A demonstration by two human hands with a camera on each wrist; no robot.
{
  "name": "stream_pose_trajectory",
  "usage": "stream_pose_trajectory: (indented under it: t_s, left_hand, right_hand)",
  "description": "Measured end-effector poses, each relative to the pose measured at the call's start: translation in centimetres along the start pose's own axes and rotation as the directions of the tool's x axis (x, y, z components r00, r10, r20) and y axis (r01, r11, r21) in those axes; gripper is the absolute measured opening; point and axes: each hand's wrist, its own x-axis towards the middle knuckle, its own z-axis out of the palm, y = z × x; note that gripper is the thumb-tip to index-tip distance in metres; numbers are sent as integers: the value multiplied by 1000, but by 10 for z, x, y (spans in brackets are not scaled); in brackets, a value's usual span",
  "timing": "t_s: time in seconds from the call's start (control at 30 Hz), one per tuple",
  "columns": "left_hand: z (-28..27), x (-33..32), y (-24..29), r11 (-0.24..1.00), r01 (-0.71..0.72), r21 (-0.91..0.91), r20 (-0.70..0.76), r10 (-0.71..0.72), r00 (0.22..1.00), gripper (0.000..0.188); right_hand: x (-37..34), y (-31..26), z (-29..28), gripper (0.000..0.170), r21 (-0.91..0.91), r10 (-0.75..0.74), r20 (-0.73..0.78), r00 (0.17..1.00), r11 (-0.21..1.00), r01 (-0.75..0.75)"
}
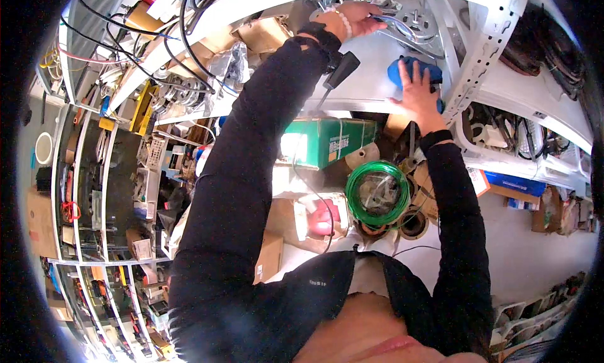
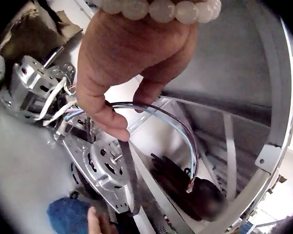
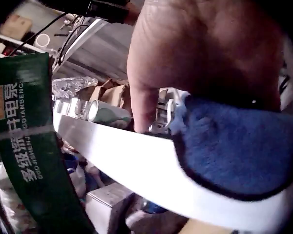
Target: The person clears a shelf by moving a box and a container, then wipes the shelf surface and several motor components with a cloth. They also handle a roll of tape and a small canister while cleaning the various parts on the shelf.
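At the back of the shelf, my left hand (image 1: 358, 20) grips a bundle of thin wires (image 2: 183, 129), dark and light blue, with bare copper at the free end. The wires curve out past the fingers in the left wrist view, where the hand (image 2: 132, 58) wears pale beads above it. Silver metal motors (image 2: 102, 163) with round slotted housings lie below and beside this hand. My right hand (image 1: 420, 98) rests with fingers spread on a blue cloth (image 1: 415, 73) near the shelf's corner post. In the right wrist view the cloth (image 3: 239, 146) shows a dark edging.
A screwdriver-like tool with a black handle (image 1: 343, 70) stands at the shelf's front edge. Below are a green box (image 1: 330, 139) and a coil of green wire (image 1: 352, 196). A perforated white post (image 1: 487, 54) rises at the right. Black cables (image 1: 182, 23) hang at the left.
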Motion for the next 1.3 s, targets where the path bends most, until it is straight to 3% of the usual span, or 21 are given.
stream_pose_trajectory:
  t_s: [0.07,0.13,0.17,0.27,0.3,0.4,0.43,0.47,0.5,0.53,0.57,0.6,0.67,0.73,0.8,0.83,0.9,0.97,1.07,1.13,1.3]
  left_hand:
    - [-5,1,-5,1000,-12,-11,23,12,1000,19]
    - [-12,4,-9,1000,-18,-13,31,18,999,18]
    - [-10,-6,-10,996,-35,77,3,35,999,17]
    - [-22,-11,-33,996,-84,-29,-2,84,996,16]
    - [-20,-20,-32,996,42,80,-45,-39,998,14]
    - [-42,-9,-58,976,-44,216,-47,55,997,13]
    - [-67,9,-68,724,-292,625,191,221,956,11]
    - [-92,27,-78,271,-521,810,413,367,833,10]
    - [-79,-1,-62,-85,-496,864,494,330,804,10]
    - [-71,-20,-51,-429,-429,795,564,264,782,9]
    - [-91,-6,-55,-567,-478,670,717,330,614,11]
    - [-88,-9,-51,-588,-371,719,625,313,715,16]
    - [-92,-6,-45,-584,-244,774,481,292,827,17]
    - [-103,17,-43,-579,-3,815,203,280,938,17]
    - [-117,10,-39,-597,-81,798,356,359,863,15]
    - [-113,11,-29,-617,-19,787,228,263,937,13]
    - [-150,42,-33,-357,20,934,123,373,919,11]
    - [-172,63,-28,-235,72,969,37,427,904,10]
    - [-165,28,-9,-714,95,693,291,398,870,16]
    - [-172,24,1,-690,138,710,255,435,864,20]
    - [-186,16,16,-420,223,880,38,529,848,33]
  right_hand:
    - [10,-19,9,102,26,-36,87,996,999,34]
    - [25,-35,6,89,106,-118,136,984,989,104]
    - [41,-39,9,85,146,-129,152,980,984,106]
    - [78,-57,1,74,220,-101,196,975,974,56]
    - [101,-57,9,74,282,-217,272,938,949,138]
    - [179,-61,96,56,430,-346,17,938,849,306]
    - [183,-65,114,51,474,-387,-61,920,800,368]
    - [169,-72,106,47,538,-451,-73,889,733,416]
    - [127,-92,75,45,452,-423,-21,906,805,386]
    - [103,-101,72,39,354,-566,-129,815,741,571]
    - [71,-105,50,37,312,-622,-176,763,700,643]
    - [33,-112,32,39,512,-460,-174,871,713,479]
    - [21,-107,56,45,126,-551,-128,825,816,565]
    - [-1,-93,31,54,189,-527,-128,840,819,542]
    - [-10,-78,23,57,204,-497,-166,852,828,522]
    - [-13,-70,18,58,225,-489,-165,856,827,516]
    - [-17,-56,15,62,232,-469,-154,870,838,494]
    - [-22,-40,11,63,215,-431,-150,890,864,455]
    - [-30,-22,1,66,216,-384,-143,912,888,407]
    - [-33,-13,-2,66,236,-367,-145,919,889,393]
    - [-33,-10,2,66,244,-362,-163,918,887,393]
